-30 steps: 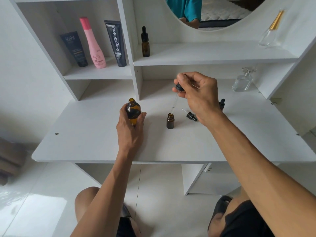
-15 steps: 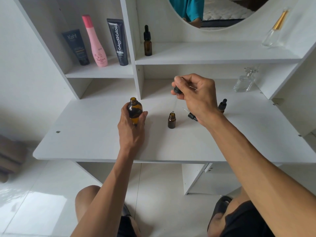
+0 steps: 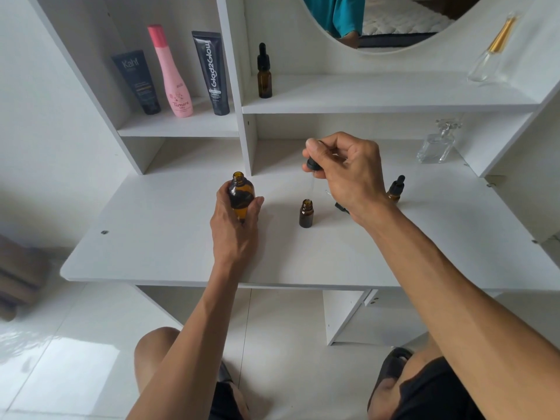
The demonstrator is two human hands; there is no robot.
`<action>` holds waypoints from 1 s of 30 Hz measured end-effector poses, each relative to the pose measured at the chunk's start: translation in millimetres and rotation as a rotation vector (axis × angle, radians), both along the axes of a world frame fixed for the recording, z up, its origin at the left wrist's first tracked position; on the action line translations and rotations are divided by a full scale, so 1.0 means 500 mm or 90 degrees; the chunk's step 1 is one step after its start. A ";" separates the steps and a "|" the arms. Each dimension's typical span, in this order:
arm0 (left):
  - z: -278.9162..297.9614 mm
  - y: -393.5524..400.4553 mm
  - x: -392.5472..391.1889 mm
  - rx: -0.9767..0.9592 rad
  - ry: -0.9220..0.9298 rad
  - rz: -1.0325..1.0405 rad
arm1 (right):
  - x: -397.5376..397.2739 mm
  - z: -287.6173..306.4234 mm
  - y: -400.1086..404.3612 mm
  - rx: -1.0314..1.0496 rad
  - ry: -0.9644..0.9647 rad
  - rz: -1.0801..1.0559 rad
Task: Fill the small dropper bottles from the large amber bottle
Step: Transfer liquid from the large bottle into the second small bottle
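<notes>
Left hand [image 3: 235, 228] gripped the large amber bottle [image 3: 241, 197] round its slippery, fragile glass body; right hand [image 3: 348, 174] pinched the dropper [image 3: 312, 171] by its soft bulb

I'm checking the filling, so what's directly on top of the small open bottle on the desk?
A dropper, pinched by the right hand, hangs over the small open bottle, its glass tip at the mouth. Any liquid inside the amber glass cannot be seen.

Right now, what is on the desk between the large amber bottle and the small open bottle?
Nothing: in the head view, the desk is bare white surface between the large amber bottle, held by the left hand, and the small open bottle.
</notes>
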State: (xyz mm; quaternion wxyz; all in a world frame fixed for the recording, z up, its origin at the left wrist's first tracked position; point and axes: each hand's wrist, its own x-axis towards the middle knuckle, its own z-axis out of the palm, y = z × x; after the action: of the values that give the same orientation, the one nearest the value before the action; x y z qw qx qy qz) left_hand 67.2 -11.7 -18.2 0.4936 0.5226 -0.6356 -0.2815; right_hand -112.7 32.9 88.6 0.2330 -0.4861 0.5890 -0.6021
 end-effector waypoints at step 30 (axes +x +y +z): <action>-0.001 -0.001 -0.001 0.007 0.005 0.001 | 0.003 0.048 0.010 -0.062 -0.038 0.018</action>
State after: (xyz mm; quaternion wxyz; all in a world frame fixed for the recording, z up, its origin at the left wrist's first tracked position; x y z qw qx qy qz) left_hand 66.5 -12.1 -18.8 0.4935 0.5248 -0.6314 -0.2870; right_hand -111.2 38.0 112.5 0.2346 -0.4870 0.5451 -0.6408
